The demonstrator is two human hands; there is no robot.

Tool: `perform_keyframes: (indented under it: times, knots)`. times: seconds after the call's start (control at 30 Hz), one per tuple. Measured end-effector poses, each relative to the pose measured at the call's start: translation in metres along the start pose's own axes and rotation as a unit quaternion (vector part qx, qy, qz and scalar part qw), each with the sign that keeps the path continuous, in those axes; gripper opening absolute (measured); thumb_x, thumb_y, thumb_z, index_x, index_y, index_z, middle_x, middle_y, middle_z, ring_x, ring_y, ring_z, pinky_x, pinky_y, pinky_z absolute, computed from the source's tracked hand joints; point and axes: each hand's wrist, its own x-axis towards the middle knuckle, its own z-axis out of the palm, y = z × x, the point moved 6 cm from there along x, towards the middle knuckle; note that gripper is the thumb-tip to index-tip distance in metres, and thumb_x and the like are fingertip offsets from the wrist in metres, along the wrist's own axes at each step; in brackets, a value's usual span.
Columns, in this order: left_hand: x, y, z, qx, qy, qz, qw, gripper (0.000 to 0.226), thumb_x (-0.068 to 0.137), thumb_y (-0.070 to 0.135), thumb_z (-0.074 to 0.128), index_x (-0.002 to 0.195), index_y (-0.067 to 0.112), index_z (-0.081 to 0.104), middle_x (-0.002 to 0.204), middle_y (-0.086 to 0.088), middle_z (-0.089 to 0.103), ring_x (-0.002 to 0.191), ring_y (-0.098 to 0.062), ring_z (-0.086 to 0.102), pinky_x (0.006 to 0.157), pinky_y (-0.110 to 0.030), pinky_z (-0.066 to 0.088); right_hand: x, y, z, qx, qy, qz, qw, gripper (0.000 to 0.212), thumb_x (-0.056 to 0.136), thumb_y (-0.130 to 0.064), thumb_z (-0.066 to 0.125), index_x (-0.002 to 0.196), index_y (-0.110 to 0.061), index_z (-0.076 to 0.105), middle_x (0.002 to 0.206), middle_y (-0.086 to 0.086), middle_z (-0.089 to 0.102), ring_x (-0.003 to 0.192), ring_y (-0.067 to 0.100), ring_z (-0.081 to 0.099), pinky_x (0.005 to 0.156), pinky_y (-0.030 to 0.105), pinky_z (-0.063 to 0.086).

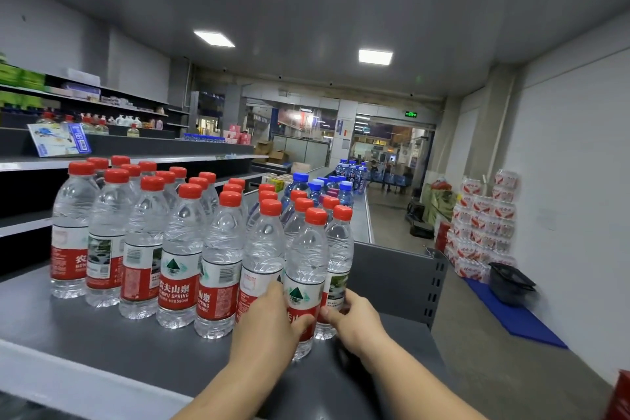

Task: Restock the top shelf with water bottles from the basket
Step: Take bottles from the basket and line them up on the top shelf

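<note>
Several clear water bottles with red caps and red labels (pixel 177 269) stand in rows on the grey top shelf (pixel 102 334). My left hand (pixel 269 320) is wrapped around the lower part of the front bottle (pixel 305 266), which stands upright on the shelf. To its right, my right hand (pixel 354 314) grips the rightmost bottle (pixel 339 249) at its label, also upright. The two held bottles touch each other at the right end of the front row. A black basket (pixel 511 283) sits on the floor to the right, on a blue mat; its contents are hidden.
A grey perforated end panel (pixel 402 280) closes the shelf just right of the bottles. Blue-capped bottles (pixel 320 187) fill the shelf farther back. Wrapped bottle packs (pixel 484 225) are stacked against the right wall. Dark shelves with goods (pixel 85 119) rise on the left.
</note>
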Motion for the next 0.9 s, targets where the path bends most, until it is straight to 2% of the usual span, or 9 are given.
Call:
perform_keyframes:
  times: [0.13, 0.23, 0.33, 0.43, 0.57, 0.73, 0.83, 0.9]
  knots:
    - [-0.004, -0.005, 0.002, -0.006, -0.021, -0.002, 1.0, 0.039, 0.077, 0.046, 0.072, 0.089, 0.028, 0.041, 0.093, 0.006, 0.065, 0.098, -0.02, 0.065, 0.074, -0.031, 0.046, 0.001, 0.007, 0.002, 0.018, -0.008, 0.024, 1.0, 0.021, 0.08, -0.023, 0.076, 0.101, -0.024, 0.072, 0.096, -0.01, 0.076, 0.098, 0.012, 0.069, 0.096, 0.035, 0.052]
    - [-0.007, -0.011, 0.005, -0.018, -0.044, 0.002, 0.999, 0.039, 0.074, 0.045, 0.074, 0.091, 0.031, 0.042, 0.095, 0.007, 0.067, 0.095, -0.016, 0.065, 0.078, -0.03, 0.051, -0.001, 0.002, 0.005, 0.024, 0.009, 0.032, 0.999, 0.008, 0.08, -0.024, 0.074, 0.087, -0.023, 0.07, 0.091, -0.009, 0.074, 0.093, 0.012, 0.067, 0.084, 0.028, 0.053]
    - [-0.008, -0.014, 0.003, -0.026, -0.066, 0.003, 0.997, 0.035, 0.076, 0.041, 0.073, 0.087, 0.031, 0.041, 0.09, 0.008, 0.064, 0.092, -0.016, 0.064, 0.081, -0.031, 0.051, -0.004, -0.005, 0.007, 0.009, 0.021, 0.038, 0.999, 0.011, 0.076, -0.027, 0.071, 0.084, -0.019, 0.072, 0.089, -0.005, 0.075, 0.089, 0.014, 0.067, 0.081, 0.03, 0.054]
    - [-0.009, -0.014, -0.007, -0.033, -0.078, 0.006, 0.996, 0.027, 0.081, 0.038, 0.07, 0.096, 0.027, 0.05, 0.099, 0.006, 0.066, 0.098, -0.016, 0.063, 0.085, -0.03, 0.05, -0.006, -0.005, 0.006, 0.039, 0.024, 0.077, 0.996, 0.008, 0.073, -0.014, 0.068, 0.078, -0.013, 0.073, 0.084, 0.002, 0.076, 0.087, 0.022, 0.07, 0.082, 0.039, 0.059]
    - [-0.019, -0.013, -0.032, -0.05, -0.087, 0.006, 0.995, 0.028, 0.085, 0.035, 0.065, 0.108, 0.021, 0.058, 0.108, 0.005, 0.066, 0.101, -0.016, 0.062, 0.089, -0.03, 0.05, -0.021, -0.014, 0.007, 0.115, 0.04, 0.094, 0.988, 0.008, 0.074, -0.003, 0.064, 0.074, -0.006, 0.072, 0.085, 0.015, 0.076, 0.076, 0.027, 0.065, 0.064, 0.037, 0.052]
    - [-0.043, -0.035, -0.079, -0.069, -0.096, 0.022, 0.993, 0.021, 0.085, 0.037, 0.061, 0.101, 0.026, 0.057, 0.103, 0.006, 0.066, 0.094, -0.015, 0.062, 0.085, -0.03, 0.05, -0.05, -0.039, 0.029, 0.149, 0.061, 0.081, 0.984, 0.021, 0.081, 0.007, 0.055, 0.088, -0.004, 0.071, 0.088, 0.015, 0.075, 0.084, 0.031, 0.071, 0.073, 0.043, 0.057]
    - [-0.05, -0.062, -0.112, -0.068, -0.092, 0.019, 0.993, 0.017, 0.087, 0.036, 0.059, 0.101, 0.028, 0.054, 0.1, 0.008, 0.064, 0.09, -0.013, 0.06, 0.083, -0.029, 0.05, -0.071, -0.055, 0.043, 0.125, 0.091, 0.067, 0.986, 0.017, 0.081, -0.004, 0.056, 0.09, -0.01, 0.069, 0.088, 0.013, 0.073, 0.084, 0.034, 0.068, 0.077, 0.042, 0.056]
    - [-0.051, -0.079, -0.131, -0.07, -0.08, 0.016, 0.994, 0.012, 0.088, 0.035, 0.058, 0.098, 0.03, 0.053, 0.096, 0.011, 0.063, 0.088, -0.01, 0.06, 0.084, -0.029, 0.051, -0.083, -0.061, 0.05, 0.094, 0.104, 0.066, 0.988, 0.019, 0.079, -0.015, 0.059, 0.095, -0.017, 0.068, 0.096, 0.01, 0.073, 0.091, 0.033, 0.068, 0.086, 0.051, 0.057]
